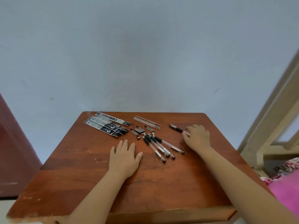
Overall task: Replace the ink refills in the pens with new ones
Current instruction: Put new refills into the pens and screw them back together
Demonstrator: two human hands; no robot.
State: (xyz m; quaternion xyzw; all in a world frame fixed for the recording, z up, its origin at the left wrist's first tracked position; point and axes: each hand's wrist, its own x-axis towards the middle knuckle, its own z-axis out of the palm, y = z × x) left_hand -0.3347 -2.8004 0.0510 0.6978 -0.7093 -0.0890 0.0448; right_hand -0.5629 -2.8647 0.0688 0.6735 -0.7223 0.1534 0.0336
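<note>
- The right hand is pinching a capped clear-barrelled, black-gripped pen, apparently picking it up for refilling.
- The left hand is resting flat, fingers spread, on the scratched brown wooden table.
- Next likely: uncapping.

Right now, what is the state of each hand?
Left hand: open, flat on the table.
Right hand: fingers curled on a pen.

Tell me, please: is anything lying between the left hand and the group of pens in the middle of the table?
Nothing visible does. The left hand lies flat on the table, and only bare wood separates its thumb from the pens lying to its right. The right hand is busy with a separate pen.
</note>
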